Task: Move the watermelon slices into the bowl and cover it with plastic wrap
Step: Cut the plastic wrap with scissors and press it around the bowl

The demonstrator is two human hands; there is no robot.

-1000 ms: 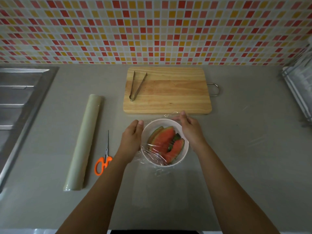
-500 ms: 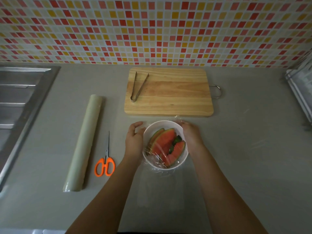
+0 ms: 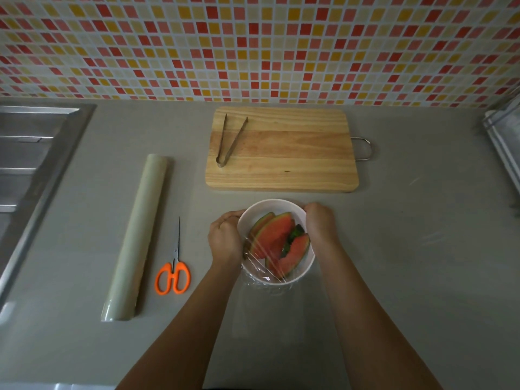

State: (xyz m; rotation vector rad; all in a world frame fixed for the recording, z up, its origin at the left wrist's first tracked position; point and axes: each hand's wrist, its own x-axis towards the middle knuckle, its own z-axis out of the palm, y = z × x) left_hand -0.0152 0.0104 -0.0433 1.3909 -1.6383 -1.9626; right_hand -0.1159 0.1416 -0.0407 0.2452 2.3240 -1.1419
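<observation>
A white bowl (image 3: pixel 274 207) stands on the grey counter just in front of the cutting board. Several watermelon slices (image 3: pixel 274 240) with red flesh and green rind lie inside it. A clear sheet of plastic wrap (image 3: pixel 263 280) stretches over the bowl's near half and bunches under its near rim. My left hand (image 3: pixel 223 239) presses against the bowl's left side with curled fingers. My right hand (image 3: pixel 320 223) grips the right rim, fingers folded down over the edge. Whether the wrap reaches the far rim I cannot tell.
A wooden cutting board (image 3: pixel 281 161) with metal tongs (image 3: pixel 229 142) lies behind the bowl. The roll of plastic wrap (image 3: pixel 139 235) and orange-handled scissors (image 3: pixel 173 266) lie to the left. A steel sink (image 3: pixel 31 164) fills the far left; a rack (image 3: pixel 506 142) stands at the right edge.
Both hands have closed in from the bowl's far rim to its sides, fingers curling down over the edge and pressing the wrap. The bowl stays in place.
</observation>
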